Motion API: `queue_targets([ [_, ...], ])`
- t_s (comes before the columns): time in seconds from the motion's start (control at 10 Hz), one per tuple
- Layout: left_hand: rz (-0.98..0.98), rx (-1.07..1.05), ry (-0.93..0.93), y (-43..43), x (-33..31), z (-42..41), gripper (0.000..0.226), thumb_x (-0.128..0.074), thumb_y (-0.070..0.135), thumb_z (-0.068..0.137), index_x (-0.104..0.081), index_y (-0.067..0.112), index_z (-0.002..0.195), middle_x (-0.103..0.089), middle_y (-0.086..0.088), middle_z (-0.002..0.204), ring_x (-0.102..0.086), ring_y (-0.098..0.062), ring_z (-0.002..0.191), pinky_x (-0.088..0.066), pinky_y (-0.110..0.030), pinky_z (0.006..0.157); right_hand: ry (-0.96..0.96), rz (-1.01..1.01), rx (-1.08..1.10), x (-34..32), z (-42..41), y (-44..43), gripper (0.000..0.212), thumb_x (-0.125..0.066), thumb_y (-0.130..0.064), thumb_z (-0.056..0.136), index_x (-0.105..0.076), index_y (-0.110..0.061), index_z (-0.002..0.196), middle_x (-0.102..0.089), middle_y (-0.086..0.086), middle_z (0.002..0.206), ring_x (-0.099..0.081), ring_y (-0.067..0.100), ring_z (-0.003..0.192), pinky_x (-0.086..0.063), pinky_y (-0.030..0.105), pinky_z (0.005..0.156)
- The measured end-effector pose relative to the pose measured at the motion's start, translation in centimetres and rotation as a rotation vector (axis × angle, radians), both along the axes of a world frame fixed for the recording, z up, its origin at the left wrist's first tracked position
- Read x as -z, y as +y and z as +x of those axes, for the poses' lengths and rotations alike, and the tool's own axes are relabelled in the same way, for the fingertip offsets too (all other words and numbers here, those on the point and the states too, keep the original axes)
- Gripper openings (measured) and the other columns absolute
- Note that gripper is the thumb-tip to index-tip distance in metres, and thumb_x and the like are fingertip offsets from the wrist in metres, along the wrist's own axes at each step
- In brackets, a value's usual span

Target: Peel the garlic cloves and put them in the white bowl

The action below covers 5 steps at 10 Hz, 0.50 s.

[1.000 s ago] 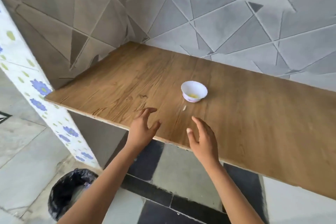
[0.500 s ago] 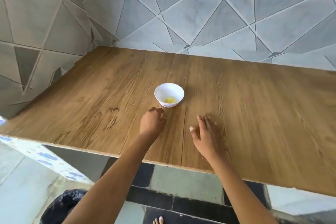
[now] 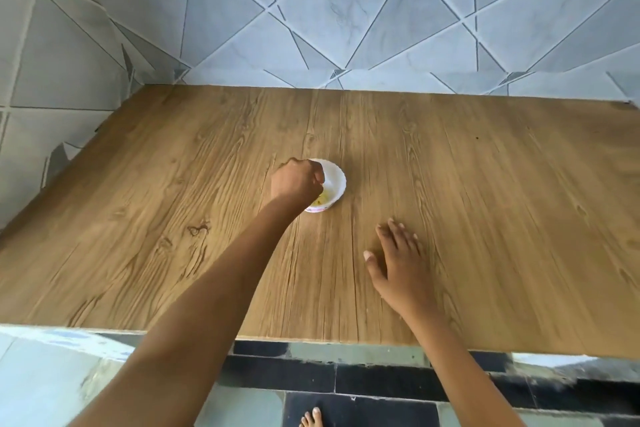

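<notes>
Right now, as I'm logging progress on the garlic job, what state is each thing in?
white bowl: upright on the table, yellowish pieces inside, left side hidden by a hand.
left hand: fingers curled, over the bowl's left rim; what it holds, if anything, is hidden.
right hand: fingers straight, flat on the table, holding nothing.

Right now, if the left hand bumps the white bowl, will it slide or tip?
Probably slide: the white bowl is small and nearly empty, so likely light, and the table looks smooth. Tipping seems less likely, as it sits low, though the left hand curled over its rim could rock it. The right hand, flat on the table, isn't steadying it.
</notes>
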<state>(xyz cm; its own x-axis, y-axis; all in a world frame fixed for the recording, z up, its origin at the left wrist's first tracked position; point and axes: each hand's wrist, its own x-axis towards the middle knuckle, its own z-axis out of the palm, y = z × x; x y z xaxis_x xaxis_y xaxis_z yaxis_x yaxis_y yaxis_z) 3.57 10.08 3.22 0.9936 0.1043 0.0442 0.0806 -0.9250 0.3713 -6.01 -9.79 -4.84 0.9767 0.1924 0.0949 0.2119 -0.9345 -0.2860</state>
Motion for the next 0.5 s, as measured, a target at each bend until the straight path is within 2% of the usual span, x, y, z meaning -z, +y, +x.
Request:
queue_targets([
  [0.1, 0.093, 0.025, 0.054, -0.3, 0.3, 0.5, 0.029, -0.047, 0.015, 0.088, -0.070, 0.028, 0.098, -0.064, 0.000, 0.103, -0.057, -0.020, 0.085, -0.041, -0.027, 0.066, -0.004, 0.020, 0.003, -0.2, -0.1, 0.1, 0.085, 0.002, -0.060, 0.081, -0.024, -0.016, 0.148, -0.014, 0.004, 0.158, -0.005, 0.019, 0.146, 0.010, 0.032, 0.113],
  [0.2, 0.009, 0.012, 0.038, 0.2, 0.3, 0.4, 0.029, -0.050, 0.011, 0.086, -0.071, 0.029, 0.096, -0.068, 0.002, 0.104, -0.064, -0.021, 0.091, -0.051, -0.029, 0.071, -0.002, 0.030, -0.003, -0.3, -0.2, 0.0, 0.085, 0.001, -0.061, 0.081, -0.023, -0.017, 0.149, -0.013, 0.004, 0.158, -0.004, 0.018, 0.146, 0.010, 0.031, 0.113],
  [0.3, -0.160, -0.002, -0.054, 0.9, -0.2, -0.8, 0.025, -0.055, 0.010, 0.085, -0.071, 0.022, 0.100, -0.070, 0.003, 0.108, -0.065, -0.018, 0.095, -0.053, -0.029, 0.075, -0.001, 0.107, -0.018, -0.3, -0.2, -0.2, 0.082, -0.007, -0.061, 0.082, -0.031, -0.015, 0.146, -0.020, 0.005, 0.156, -0.011, 0.020, 0.145, 0.004, 0.033, 0.116],
  [0.4, -0.266, 0.031, -0.221, 0.8, -1.1, -3.4, 0.026, -0.061, 0.018, 0.087, -0.067, 0.018, 0.112, -0.068, 0.003, 0.114, -0.062, -0.017, 0.103, -0.045, -0.023, 0.076, -0.060, 0.350, 0.044, -1.3, -0.4, -0.6, 0.072, -0.023, -0.057, 0.088, -0.047, -0.010, 0.136, -0.041, 0.009, 0.146, -0.033, 0.024, 0.138, -0.024, 0.047, 0.115],
  [0.5, -0.253, 0.099, -0.351, -0.3, -2.3, -6.7, 0.038, -0.064, 0.026, 0.086, -0.060, 0.019, 0.122, -0.065, -0.001, 0.118, -0.058, -0.020, 0.107, -0.039, -0.024, 0.076, -0.221, 0.398, 0.044, -3.7, -1.5, -1.5, 0.065, -0.030, -0.053, 0.091, -0.048, -0.008, 0.135, -0.047, 0.010, 0.141, -0.042, 0.024, 0.132, -0.034, 0.043, 0.109],
])
